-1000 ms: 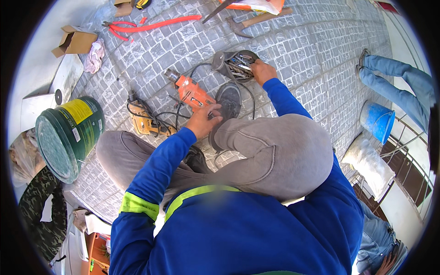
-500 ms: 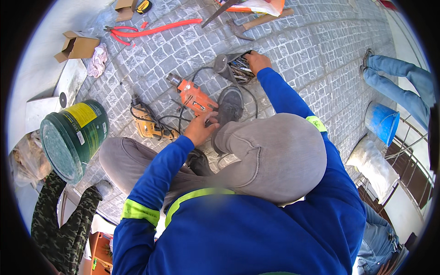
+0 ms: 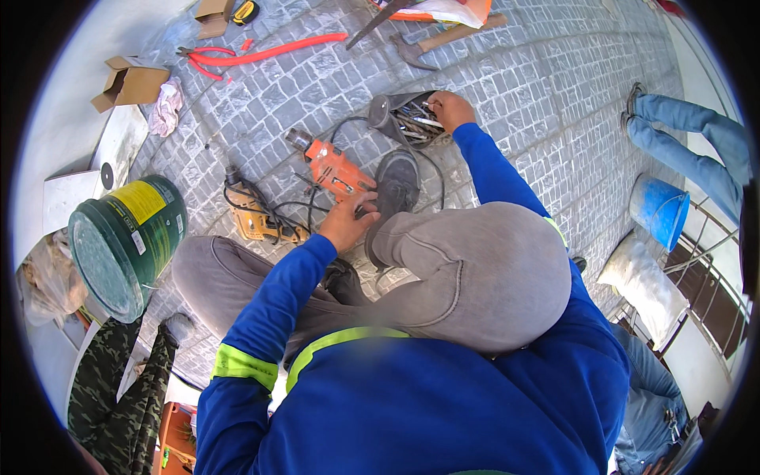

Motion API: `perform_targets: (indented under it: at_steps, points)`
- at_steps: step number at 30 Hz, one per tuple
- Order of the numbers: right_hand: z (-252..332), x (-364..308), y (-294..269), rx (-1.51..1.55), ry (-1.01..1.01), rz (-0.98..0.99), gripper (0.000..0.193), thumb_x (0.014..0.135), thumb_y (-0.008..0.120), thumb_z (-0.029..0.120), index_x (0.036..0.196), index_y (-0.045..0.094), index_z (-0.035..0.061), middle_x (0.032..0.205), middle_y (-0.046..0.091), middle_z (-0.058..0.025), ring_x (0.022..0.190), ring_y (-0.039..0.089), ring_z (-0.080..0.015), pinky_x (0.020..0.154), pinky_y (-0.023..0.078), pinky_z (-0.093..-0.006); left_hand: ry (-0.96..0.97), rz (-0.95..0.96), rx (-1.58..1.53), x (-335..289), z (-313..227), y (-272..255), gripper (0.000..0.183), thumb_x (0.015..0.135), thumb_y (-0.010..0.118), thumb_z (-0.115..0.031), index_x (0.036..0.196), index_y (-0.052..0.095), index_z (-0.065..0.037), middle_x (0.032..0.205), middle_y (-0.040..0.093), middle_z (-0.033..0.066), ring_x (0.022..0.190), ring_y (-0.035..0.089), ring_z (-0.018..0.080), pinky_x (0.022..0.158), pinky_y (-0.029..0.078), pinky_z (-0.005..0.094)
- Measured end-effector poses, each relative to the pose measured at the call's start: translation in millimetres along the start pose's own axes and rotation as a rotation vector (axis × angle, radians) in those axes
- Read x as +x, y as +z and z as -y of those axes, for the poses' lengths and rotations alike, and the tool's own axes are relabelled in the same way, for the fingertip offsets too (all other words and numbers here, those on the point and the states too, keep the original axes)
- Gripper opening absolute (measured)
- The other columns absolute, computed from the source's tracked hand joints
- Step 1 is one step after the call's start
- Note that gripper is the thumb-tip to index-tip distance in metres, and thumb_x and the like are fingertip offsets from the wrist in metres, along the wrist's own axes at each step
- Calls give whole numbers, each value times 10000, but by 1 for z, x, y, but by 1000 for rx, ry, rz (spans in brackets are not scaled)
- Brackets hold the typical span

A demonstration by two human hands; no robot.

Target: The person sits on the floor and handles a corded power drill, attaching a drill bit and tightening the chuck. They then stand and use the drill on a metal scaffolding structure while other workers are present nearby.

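Observation:
An orange power drill lies on the paving beside my boot. At its rear end, my left hand is closed around the grip. Farther off, a dark pouch-like container lies on its side, filled with drill bits. My right hand is at its right edge, fingers curled in at the opening; what they pinch is hidden. A pale, slim piece shows among the bits just below those fingers. To the left of the orange drill rests a yellow drill wrapped in its black cord.
A green bucket stands at left. Farther away are red-handled pliers, a red strip, an open cardboard box, a tape measure and a hammer. At right are a blue bucket and a person's legs.
My right hand has shifted slightly right and nearer, its fingers more curled, and a pale piece now shows among the bits. My left hand stays on the drill.

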State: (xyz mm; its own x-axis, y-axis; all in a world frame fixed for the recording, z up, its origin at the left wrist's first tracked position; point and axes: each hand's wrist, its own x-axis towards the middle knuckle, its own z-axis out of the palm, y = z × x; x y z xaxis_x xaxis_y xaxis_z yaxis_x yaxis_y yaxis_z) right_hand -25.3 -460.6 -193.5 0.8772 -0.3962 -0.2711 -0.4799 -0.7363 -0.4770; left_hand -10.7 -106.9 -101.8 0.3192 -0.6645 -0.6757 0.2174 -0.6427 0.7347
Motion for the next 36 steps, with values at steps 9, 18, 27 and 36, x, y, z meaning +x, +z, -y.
perform_targets:
  at_steps: [9,18,27,36]
  points:
    - [27,-35,-35,984,136,183,187,941,638,102,1113,672,39,1004,722,-39,650,485,-22,556,377,-175,69,54,21,9,8,2,496,940,659,-150,1404,488,-108,1134,655,62,794,629,99,590,532,258]
    - [50,-40,-55,1197,172,256,198,954,613,86,1141,651,36,1017,718,-56,629,460,-32,549,362,-178,44,2,-50,9,6,2,440,899,699,-184,1313,578,-99,1088,687,86,941,632,224,818,515,333]
    - [56,-40,-60,1196,126,252,171,943,639,86,1111,655,58,1017,712,-57,646,475,-26,542,349,-183,-34,72,-476,6,-10,-16,361,991,478,-19,1344,512,-87,1143,637,68,652,537,75,616,478,212]
    - [35,-37,-57,946,126,161,234,889,690,135,1095,661,27,978,688,-30,726,536,-65,632,428,-219,-17,-12,-627,1,-31,-32,254,1010,487,-46,1258,543,-49,1148,682,58,799,630,84,645,479,212]
